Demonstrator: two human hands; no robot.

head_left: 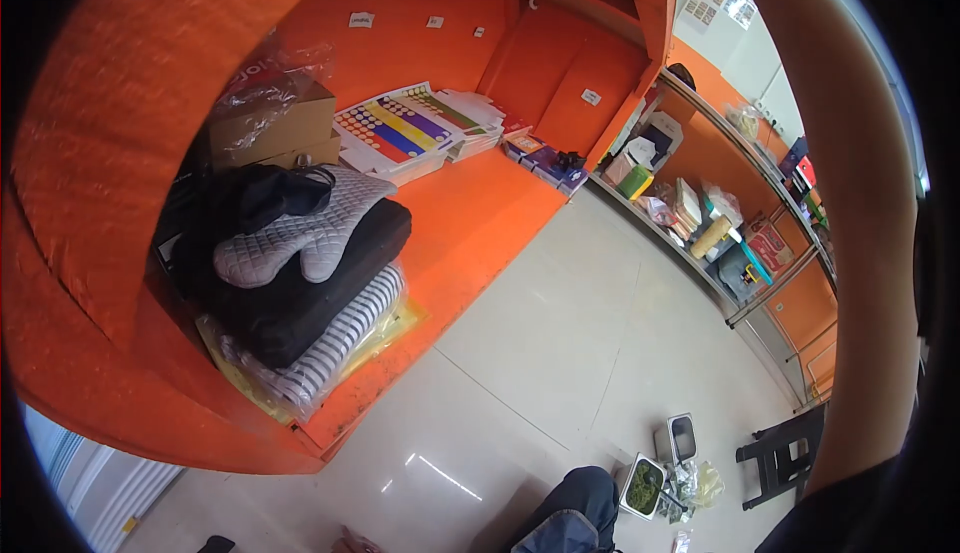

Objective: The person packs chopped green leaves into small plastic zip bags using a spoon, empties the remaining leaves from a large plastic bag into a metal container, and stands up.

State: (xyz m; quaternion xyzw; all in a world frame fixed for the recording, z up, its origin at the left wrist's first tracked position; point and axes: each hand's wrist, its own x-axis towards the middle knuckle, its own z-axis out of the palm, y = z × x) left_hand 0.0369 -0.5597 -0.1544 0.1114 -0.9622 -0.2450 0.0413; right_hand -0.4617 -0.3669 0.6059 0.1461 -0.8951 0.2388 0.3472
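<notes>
My right arm is raised along the right side of the view, its hand beyond the top edge. At the bottom edge, a small blurred skin-coloured patch looks like part of my left hand; its fingers cannot be made out. My knee in dark trousers shows at the bottom. Beside it on the floor stands a metal container of chopped greens with a dark handle in it. Another metal container sits just behind, and clear plastic bags lie next to them.
An orange shelf on the left holds a quilted oven mitt, black folded cloth, a cardboard box and printed sheets. A metal rack with packages stands at right, near a black stool. Pale tiles cover the floor.
</notes>
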